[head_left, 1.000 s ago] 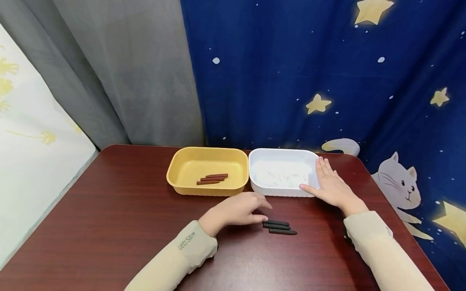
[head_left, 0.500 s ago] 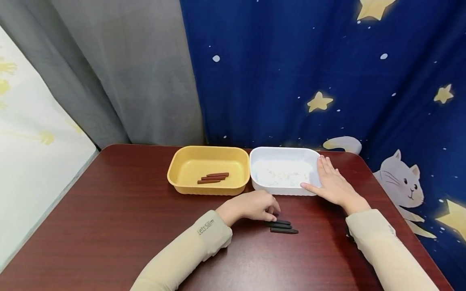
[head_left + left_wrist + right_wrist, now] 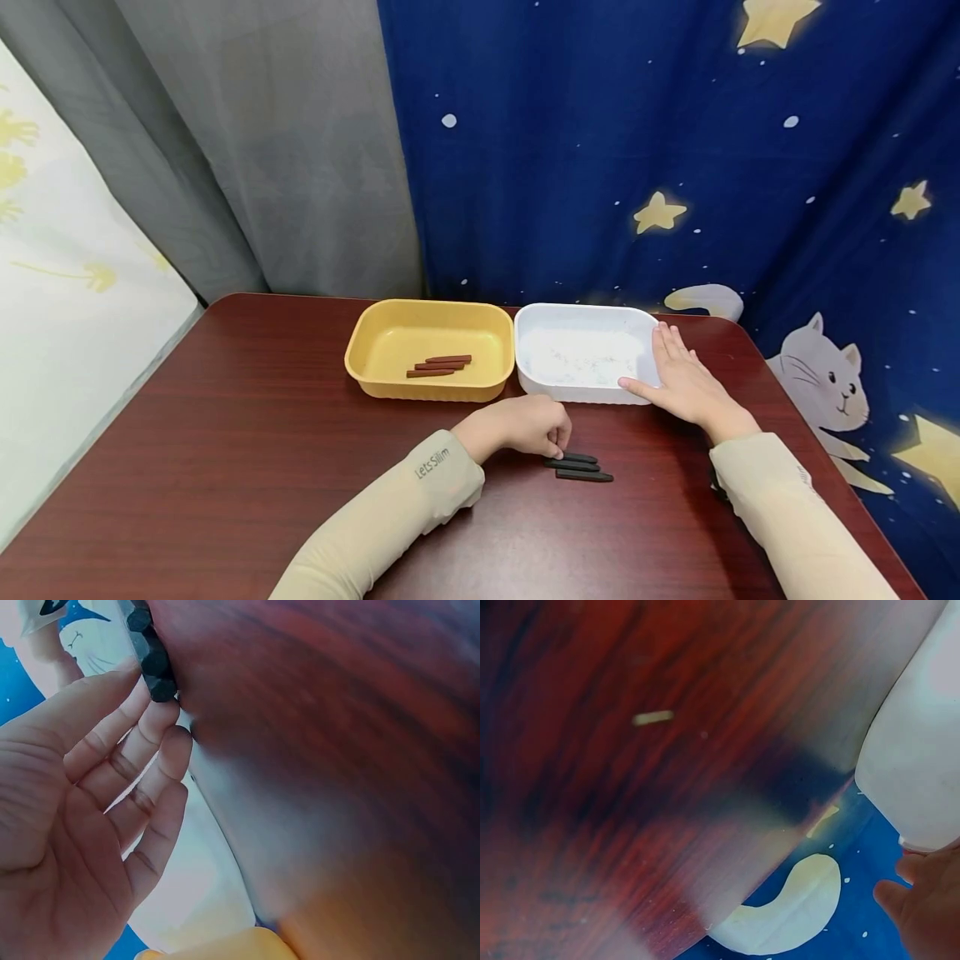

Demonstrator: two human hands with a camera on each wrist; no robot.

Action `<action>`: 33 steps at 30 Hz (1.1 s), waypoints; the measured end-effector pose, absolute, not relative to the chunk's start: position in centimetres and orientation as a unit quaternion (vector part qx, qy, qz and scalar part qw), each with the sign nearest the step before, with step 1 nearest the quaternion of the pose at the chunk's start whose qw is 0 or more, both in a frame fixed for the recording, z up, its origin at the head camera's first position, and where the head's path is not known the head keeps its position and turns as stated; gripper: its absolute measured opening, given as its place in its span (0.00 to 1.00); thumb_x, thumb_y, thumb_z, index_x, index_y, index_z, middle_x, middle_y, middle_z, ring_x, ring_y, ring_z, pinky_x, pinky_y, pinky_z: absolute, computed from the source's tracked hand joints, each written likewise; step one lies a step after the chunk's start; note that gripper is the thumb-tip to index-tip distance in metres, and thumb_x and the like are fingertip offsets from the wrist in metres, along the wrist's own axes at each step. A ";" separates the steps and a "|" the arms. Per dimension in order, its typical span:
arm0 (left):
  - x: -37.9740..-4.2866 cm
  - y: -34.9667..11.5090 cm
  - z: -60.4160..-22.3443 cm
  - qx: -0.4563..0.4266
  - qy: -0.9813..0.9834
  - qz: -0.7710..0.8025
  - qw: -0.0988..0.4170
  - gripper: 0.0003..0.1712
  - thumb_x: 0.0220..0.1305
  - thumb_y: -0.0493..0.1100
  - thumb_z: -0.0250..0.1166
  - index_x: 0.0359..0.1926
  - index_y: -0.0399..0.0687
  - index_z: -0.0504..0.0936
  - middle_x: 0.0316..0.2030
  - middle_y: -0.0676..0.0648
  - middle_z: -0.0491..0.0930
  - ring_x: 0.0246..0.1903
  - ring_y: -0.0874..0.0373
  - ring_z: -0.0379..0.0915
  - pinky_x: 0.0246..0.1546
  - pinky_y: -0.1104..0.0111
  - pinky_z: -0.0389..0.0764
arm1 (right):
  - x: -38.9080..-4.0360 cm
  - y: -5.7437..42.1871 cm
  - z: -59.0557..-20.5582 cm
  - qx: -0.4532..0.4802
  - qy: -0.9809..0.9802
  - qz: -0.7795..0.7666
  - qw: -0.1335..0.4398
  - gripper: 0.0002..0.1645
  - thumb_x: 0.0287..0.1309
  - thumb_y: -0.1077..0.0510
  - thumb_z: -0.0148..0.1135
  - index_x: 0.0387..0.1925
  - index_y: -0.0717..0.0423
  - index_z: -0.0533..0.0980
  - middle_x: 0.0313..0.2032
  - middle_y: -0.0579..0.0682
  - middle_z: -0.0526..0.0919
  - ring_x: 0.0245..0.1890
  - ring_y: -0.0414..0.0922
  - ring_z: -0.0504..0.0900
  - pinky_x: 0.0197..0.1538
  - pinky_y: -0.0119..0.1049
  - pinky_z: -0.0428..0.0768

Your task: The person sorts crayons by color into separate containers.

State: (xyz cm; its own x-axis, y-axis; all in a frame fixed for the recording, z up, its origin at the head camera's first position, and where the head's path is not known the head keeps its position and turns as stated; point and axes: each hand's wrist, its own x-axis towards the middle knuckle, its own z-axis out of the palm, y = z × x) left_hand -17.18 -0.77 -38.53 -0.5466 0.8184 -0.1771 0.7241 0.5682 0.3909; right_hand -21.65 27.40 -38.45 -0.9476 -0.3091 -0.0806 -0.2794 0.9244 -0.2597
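Three black crayons (image 3: 583, 476) with tapered tips lie side by side on the table, their six-sided ends also visible in the left wrist view. My left hand (image 3: 525, 426) is at their left ends. In the left wrist view its thumb and index fingertip close on the end of the farthest black crayon (image 3: 163, 690), while the other fingers curl loosely. A white tray (image 3: 588, 395) stands behind the crayons. My right hand (image 3: 690, 383) rests against the tray's right end, fingers straight and thumb spread along its near wall.
A yellow tray (image 3: 416, 390) touches the white one on the left and holds three brown crayons (image 3: 438, 367). Small specks lie on the white tray's floor. The dark red table (image 3: 225, 467) ends at a curtain (image 3: 540, 167) behind both trays.
My left hand has moved slightly right onto the black crayons' left ends, and its fingers have curled in. My right hand has stayed against the white tray.
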 end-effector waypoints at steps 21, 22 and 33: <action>-17.5 -0.5 -37.7 0.458 0.863 0.143 0.161 0.03 0.62 0.40 0.67 0.30 0.51 0.84 0.24 0.58 0.79 0.25 0.70 0.72 0.29 0.82 0.71 | -21.5 27.4 -38.4 -0.151 0.979 -0.126 0.052 0.71 0.60 0.22 0.50 0.76 0.70 0.33 0.77 0.68 0.34 0.78 0.63 0.33 0.73 0.68 0.47; -17.5 -0.6 -37.5 0.461 0.861 0.146 0.159 0.03 0.62 0.40 0.67 0.30 0.51 0.84 0.24 0.58 0.79 0.25 0.70 0.72 0.29 0.82 0.71 | -21.4 27.4 -38.4 -0.150 0.979 -0.125 0.054 0.71 0.59 0.22 0.50 0.76 0.70 0.33 0.78 0.68 0.34 0.78 0.63 0.33 0.73 0.68 0.47; -18.4 -1.3 -35.1 0.476 0.859 0.168 0.086 0.02 0.61 0.40 0.67 0.32 0.48 0.85 0.24 0.55 0.80 0.27 0.66 0.73 0.33 0.78 0.72 | -21.7 27.3 -38.2 -0.146 0.979 -0.121 0.069 0.71 0.59 0.21 0.49 0.76 0.69 0.33 0.78 0.66 0.33 0.78 0.62 0.31 0.74 0.68 0.44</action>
